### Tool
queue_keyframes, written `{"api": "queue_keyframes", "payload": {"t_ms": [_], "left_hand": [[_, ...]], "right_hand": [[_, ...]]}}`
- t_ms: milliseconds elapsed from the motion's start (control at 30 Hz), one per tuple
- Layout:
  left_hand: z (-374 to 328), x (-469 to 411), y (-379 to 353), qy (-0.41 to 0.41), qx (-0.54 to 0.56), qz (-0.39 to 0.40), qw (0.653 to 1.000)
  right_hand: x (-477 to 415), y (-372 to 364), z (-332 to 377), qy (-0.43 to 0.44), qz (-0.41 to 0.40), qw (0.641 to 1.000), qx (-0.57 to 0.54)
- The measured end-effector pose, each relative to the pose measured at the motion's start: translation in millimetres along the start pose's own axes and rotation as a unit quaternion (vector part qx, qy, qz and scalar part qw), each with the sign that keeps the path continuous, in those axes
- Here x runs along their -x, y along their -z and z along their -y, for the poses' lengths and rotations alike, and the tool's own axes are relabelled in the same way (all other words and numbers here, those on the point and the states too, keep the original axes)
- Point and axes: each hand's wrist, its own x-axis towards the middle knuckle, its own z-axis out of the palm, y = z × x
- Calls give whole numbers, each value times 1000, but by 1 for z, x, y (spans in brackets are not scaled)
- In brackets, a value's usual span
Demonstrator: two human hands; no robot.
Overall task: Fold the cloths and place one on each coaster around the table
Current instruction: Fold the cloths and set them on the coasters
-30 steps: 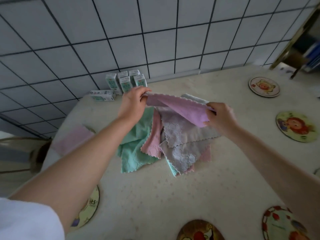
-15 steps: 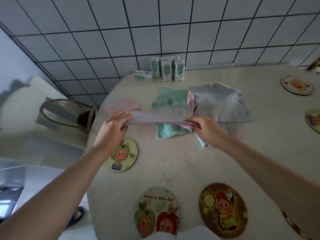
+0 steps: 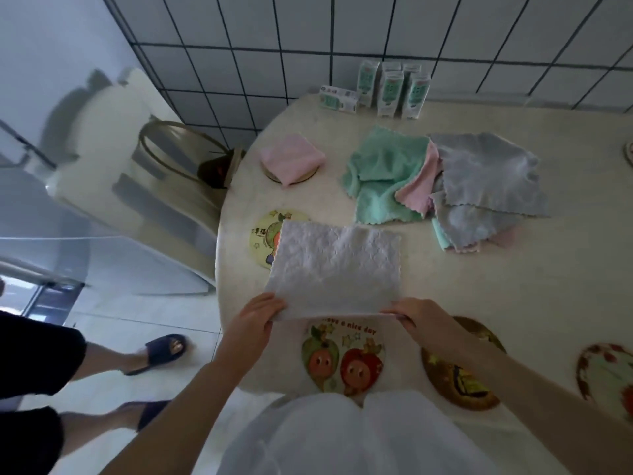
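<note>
A pale lilac cloth (image 3: 334,269) lies spread on the table in front of me. My left hand (image 3: 257,320) pinches its near left corner and my right hand (image 3: 419,322) pinches its near right corner, lifting the near edge. The cloth's far left part covers a yellow coaster (image 3: 262,234). Just under the lifted edge sits a fruit-picture coaster (image 3: 342,358). A folded pink cloth (image 3: 291,157) rests on a coaster (image 3: 274,174) at the far left. A loose pile of green, pink and grey cloths (image 3: 445,180) lies farther back.
A brown coaster (image 3: 459,375) and a red-edged coaster (image 3: 606,375) lie near the front right edge. Several small cartons (image 3: 390,87) stand by the tiled wall. A chair (image 3: 178,156) and another person's sandalled feet (image 3: 161,351) are left of the table (image 3: 479,303).
The view swung down and left. My hands carried the cloth from above the pile toward me and laid it spread near the front edge, still pinching its near corners.
</note>
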Motion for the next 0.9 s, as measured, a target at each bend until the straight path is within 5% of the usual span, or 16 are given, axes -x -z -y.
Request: {"api": "queue_keyframes", "payload": {"t_ms": [367,500,733,900], "left_hand": [[-1,43,-6,58,53,123,989],[4,21,6,125,129,68,981],[-2,-40,12,264,269,6,926],[0,-79,0,328,315,-5,891]], "right_hand": [[52,-25,-6,-86,31,995,-51],[44,-18,-17,-155,-47,979,-126],[11,-1,-35,-261,-183,870,-377],[-23,5,-40,-296,-209,835,-414]]}}
